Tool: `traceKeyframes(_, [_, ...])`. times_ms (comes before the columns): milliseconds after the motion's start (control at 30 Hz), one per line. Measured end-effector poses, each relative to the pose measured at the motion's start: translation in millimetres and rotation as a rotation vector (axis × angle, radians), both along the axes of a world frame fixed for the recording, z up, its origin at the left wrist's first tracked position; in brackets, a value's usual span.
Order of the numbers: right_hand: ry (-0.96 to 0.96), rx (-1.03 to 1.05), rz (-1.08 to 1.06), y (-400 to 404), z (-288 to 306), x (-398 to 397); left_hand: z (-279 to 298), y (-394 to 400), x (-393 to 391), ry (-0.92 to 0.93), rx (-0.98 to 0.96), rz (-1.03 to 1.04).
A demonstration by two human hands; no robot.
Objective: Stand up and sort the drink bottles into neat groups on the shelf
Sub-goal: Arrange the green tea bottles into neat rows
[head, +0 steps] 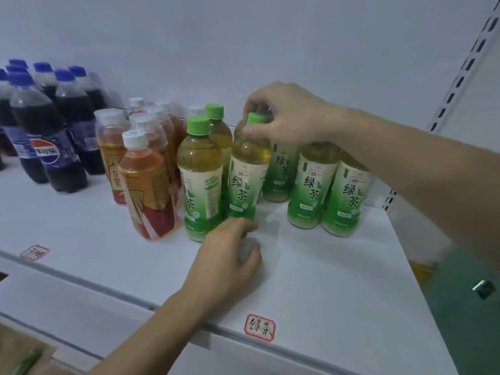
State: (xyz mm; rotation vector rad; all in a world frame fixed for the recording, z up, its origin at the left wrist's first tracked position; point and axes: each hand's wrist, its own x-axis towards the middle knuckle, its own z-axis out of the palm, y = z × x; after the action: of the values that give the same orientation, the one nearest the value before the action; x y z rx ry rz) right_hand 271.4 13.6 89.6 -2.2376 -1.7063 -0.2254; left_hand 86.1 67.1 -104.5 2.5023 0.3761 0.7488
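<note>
While the cola bottles at nine o'clock and the amber tea bottles just right of them already stand in clusters, the green tea group is the step in hand. Cola: dark liquid, blue caps, blue labels, packed upright toward the back of the white shelf. Amber tea: white caps, red-and-gold labels, upright, the front bottle nearest the shelf edge. Green tea: two green-capped bottles stand at centre, touching the amber group on one side. The held green tea bottle, pale yellow-green liquid, white-to-green label, leans slightly and sits just right of them. Left hand: fingers curled loosely, resting on the shelf at six o'clock of that bottle, fingertips touching or nearly touching its base; whether it grips anything cannot be told. Right hand: fingers closed round the green cap from above, at twelve o'clock of the bottle. Three further green tea bottles stand at three o'clock, a small gap apart. A handwritten red-bordered label marks the front edge below. The next move likely calls for setting the held bottle upright, flush with its neighbours, and closing the gap to the right-hand trio without toppling any.
</note>
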Motion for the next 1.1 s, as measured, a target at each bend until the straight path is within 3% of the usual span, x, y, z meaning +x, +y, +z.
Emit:
traceKeyframes(200, [-0.106,-0.054,-0.063,-12,15,6,16,-9,19,-0.213,-0.121,0.063])
traceKeyframes(400, [-0.134,-0.12,-0.137,-12,12,21,8,-3,79,0.023,-0.429,0.071])
traceKeyframes(1100, [-0.001,-0.159,-0.179,-16,12,42,-12,14,105,-0.027,-0.3,0.162])
